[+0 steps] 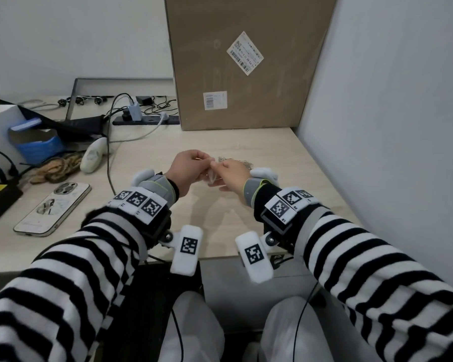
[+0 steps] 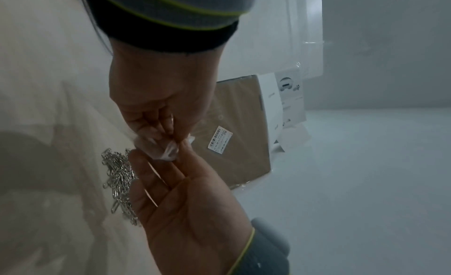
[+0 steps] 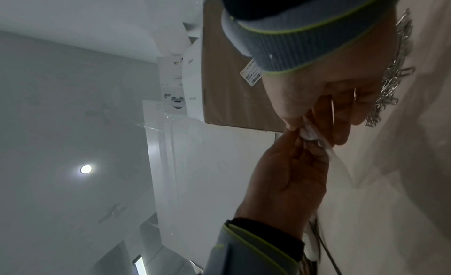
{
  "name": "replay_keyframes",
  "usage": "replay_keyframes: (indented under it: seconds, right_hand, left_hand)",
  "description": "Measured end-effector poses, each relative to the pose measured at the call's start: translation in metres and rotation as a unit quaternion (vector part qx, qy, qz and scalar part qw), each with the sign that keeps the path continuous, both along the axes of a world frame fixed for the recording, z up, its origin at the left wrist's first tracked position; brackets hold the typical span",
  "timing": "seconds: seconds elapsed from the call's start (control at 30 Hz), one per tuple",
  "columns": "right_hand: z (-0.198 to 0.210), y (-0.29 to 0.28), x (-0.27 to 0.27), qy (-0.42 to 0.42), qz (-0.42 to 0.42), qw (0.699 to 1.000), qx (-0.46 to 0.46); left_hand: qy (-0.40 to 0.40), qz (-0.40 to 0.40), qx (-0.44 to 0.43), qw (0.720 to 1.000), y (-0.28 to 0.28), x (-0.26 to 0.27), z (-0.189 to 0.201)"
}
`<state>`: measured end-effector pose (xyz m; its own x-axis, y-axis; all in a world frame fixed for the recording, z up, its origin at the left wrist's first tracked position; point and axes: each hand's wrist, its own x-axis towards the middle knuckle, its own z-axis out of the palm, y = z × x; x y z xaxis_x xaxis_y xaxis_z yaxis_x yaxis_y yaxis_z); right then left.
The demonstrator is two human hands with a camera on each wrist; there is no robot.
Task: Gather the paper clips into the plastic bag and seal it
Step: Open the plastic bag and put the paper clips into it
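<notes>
The small clear plastic bag is pinched at its top edge by the left hand and the right hand, above the table. The shiny silver paper clips are piled on the pale wooden table, just behind. The mouth should be pulled open gently, so nothing is torn.

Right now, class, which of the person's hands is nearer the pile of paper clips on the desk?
Right. The right hand hangs just in front of the paper clips; the left hand lies farther left, beyond the plastic bag.
</notes>
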<state>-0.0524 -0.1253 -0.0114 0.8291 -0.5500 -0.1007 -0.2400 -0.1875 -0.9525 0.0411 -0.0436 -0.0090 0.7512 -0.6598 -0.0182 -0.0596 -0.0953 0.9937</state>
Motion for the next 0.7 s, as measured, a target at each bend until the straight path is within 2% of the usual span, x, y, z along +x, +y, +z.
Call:
replay_keyframes:
  seconds: [0.07, 0.17, 0.27, 0.37, 0.53, 0.7]
  right_hand:
    - [0.002, -0.003, -0.003, -0.007, 0.005, 1.000, -0.008]
    - [0.003, -0.008, -0.007, 0.015, 0.011, 0.999, -0.035]
    - [0.004, -0.016, -0.007, 0.040, -0.039, 0.997, -0.062]
    - [0.000, -0.020, -0.006, 0.027, -0.076, 0.996, -0.025]
    - [-0.005, -0.015, -0.005, -0.015, -0.062, 0.998, 0.012]
    - [-0.010, -0.019, -0.007, -0.010, -0.053, 0.998, 0.024]
  left_hand:
    - [-0.008, -0.002, 0.005, 1.000, 0.000, 0.000, 0.000]
    - [-0.083, 0.008, 0.027, 0.996, 0.000, 0.000, 0.001]
    - [-0.136, 0.003, 0.056, 0.989, 0.000, 0.003, 0.003]
    - [-0.145, 0.012, 0.062, 0.987, 0.000, 0.005, 0.003]
    - [-0.130, -0.021, 0.091, 0.987, -0.006, -0.008, -0.007]
    - [-0.173, 0.025, 0.099, 0.980, -0.010, -0.003, -0.011]
